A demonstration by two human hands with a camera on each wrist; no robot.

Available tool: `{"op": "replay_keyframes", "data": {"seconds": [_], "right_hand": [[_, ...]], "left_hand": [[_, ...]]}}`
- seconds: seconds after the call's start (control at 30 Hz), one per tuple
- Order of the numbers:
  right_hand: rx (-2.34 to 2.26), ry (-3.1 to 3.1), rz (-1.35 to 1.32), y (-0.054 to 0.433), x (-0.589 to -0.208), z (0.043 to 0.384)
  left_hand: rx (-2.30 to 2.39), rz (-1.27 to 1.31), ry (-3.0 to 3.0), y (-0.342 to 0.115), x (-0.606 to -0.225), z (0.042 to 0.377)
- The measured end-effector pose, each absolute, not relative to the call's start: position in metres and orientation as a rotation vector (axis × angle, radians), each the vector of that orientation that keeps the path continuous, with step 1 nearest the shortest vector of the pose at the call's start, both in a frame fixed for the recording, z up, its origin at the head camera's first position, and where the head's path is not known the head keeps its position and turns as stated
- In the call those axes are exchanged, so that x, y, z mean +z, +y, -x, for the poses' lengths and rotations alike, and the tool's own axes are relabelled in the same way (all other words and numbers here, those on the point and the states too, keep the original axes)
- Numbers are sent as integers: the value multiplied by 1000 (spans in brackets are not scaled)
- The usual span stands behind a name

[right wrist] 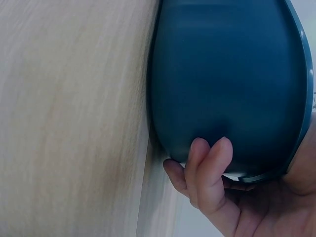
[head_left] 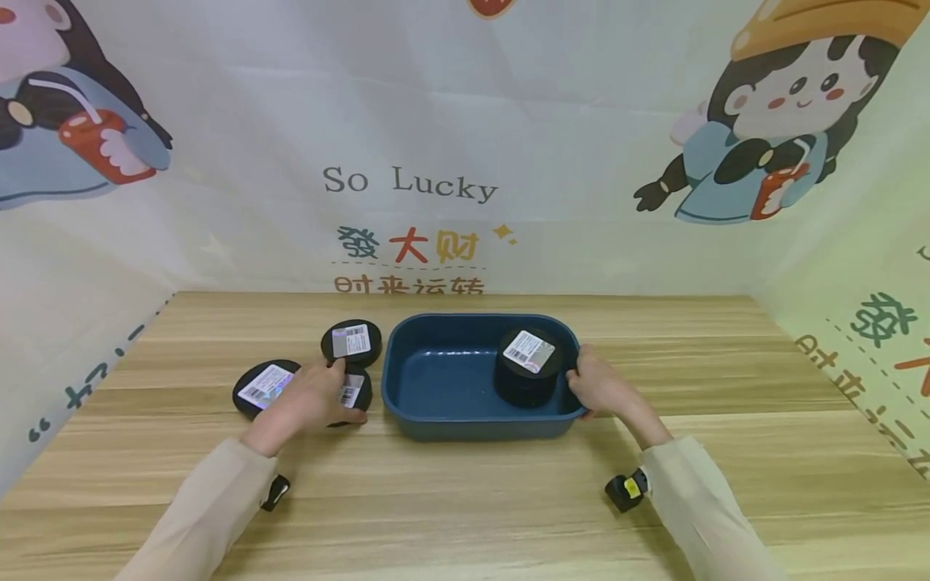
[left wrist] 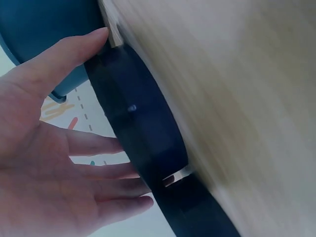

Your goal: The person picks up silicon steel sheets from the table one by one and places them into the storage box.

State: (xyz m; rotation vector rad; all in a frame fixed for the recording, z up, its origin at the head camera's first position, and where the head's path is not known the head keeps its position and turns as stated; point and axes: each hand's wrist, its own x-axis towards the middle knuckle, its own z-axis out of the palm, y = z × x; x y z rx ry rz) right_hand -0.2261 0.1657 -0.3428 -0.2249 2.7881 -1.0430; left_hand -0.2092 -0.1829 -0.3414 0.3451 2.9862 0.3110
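Note:
My left hand [head_left: 308, 398] spans a flat black round container [head_left: 352, 393] with a white label, its thumb at the near edge. In the left wrist view the fingers [left wrist: 103, 145] reach along the container's face to its far edge, beside a second black disc [left wrist: 197, 207]. My right hand [head_left: 599, 381] grips the right end of a blue rectangular basin [head_left: 475, 430]. Seen from the right wrist, curled fingers [right wrist: 212, 165] press the outside of its wall. Inside the basin, at the right, black round containers [head_left: 528, 375] stand stacked, the top one labelled.
Two more labelled black round containers lie on the wooden table [head_left: 465, 508]: one [head_left: 351, 341] behind my left hand, another [head_left: 263, 387] to its left. A printed cloth [head_left: 552, 145] hangs behind and along both sides. A small black device is strapped at each wrist.

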Motion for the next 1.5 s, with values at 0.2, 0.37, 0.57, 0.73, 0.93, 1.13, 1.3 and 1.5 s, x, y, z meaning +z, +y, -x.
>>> {"op": "replay_keyframes", "data": {"seconds": [0.2,0.37,0.57,0.73,0.93,1.13,1.3,1.5], "right_hand": [[-1051,2779,223,166,-344,227],[-1046,2782,223,166,-344,227],[-1059,2778,225,166,-343,226],[-1071,2773,221,166,-343,226],[-1070,2772,226,166,-343,226],[-1060,2778,221,166,-342,225],[-1053,2783,229,167,-341,226],[-1040,2787,228,166,-341,226]], "left_hand": [[329,-323,2965,-183,-342,213],[338,-350,2978,-184,-343,216],[363,-322,2953,-183,-342,216],[429,-273,2941,-181,-341,215],[391,-249,2918,-178,-340,214],[358,-274,2916,-177,-339,215],[365,-283,2920,-178,-340,215],[368,-312,2951,-178,-342,214]]}}
